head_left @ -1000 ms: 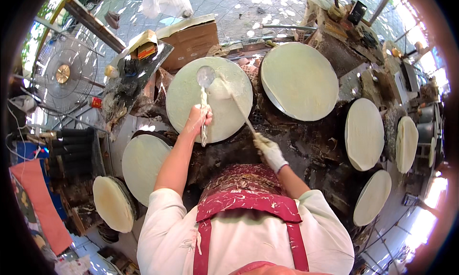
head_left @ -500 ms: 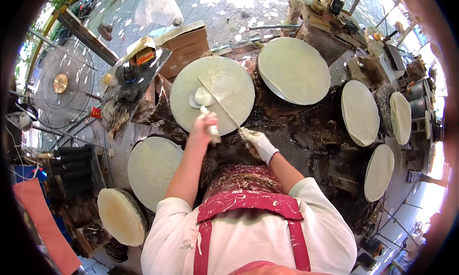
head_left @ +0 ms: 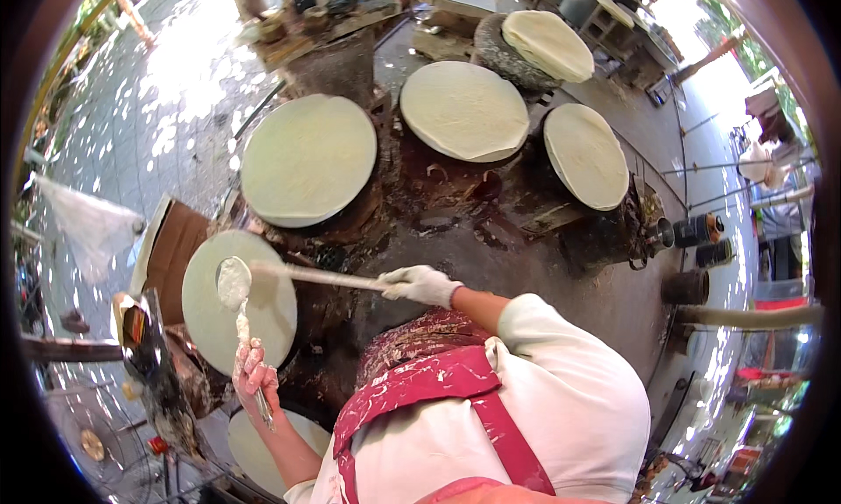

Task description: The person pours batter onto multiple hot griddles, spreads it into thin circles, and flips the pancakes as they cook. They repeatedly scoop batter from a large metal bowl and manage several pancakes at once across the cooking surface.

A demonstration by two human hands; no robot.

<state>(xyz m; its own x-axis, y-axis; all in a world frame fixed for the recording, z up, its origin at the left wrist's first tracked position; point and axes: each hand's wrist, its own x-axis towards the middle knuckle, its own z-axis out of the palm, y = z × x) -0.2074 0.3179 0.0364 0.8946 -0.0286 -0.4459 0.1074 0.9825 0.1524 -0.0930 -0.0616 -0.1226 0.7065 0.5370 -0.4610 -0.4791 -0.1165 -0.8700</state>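
Observation:
My bare left hand (head_left: pixel 256 372), smeared with batter, is closed around the handle of a ladle (head_left: pixel 234 280). White batter coats the ladle's bowl and handle. The bowl is over a round griddle (head_left: pixel 279 329) covered with a thin pale sheet. In a white glove, my right hand (head_left: pixel 422 287) grips one end of a long thin flat spatula (head_left: pixel 328 278). Its other end, blurred by motion, reaches left above the same griddle, near the ladle's bowl.
More round griddles with pale sheets stand around me: one ahead (head_left: pixel 308 160), one farther right (head_left: pixel 464 110), another at right (head_left: pixel 586 156) and one partly behind my left arm (head_left: pixel 263 447). A cardboard box (head_left: pixel 180 245), a fan (head_left: pixel 92 443) and dark pots (head_left: pixel 692 230) are around.
My view has turned right, shifting the griddles leftward and down. The ladle, lower on the sheet before, now shows its batter-filled bowl. The spatula has swung from slanting to nearly level.

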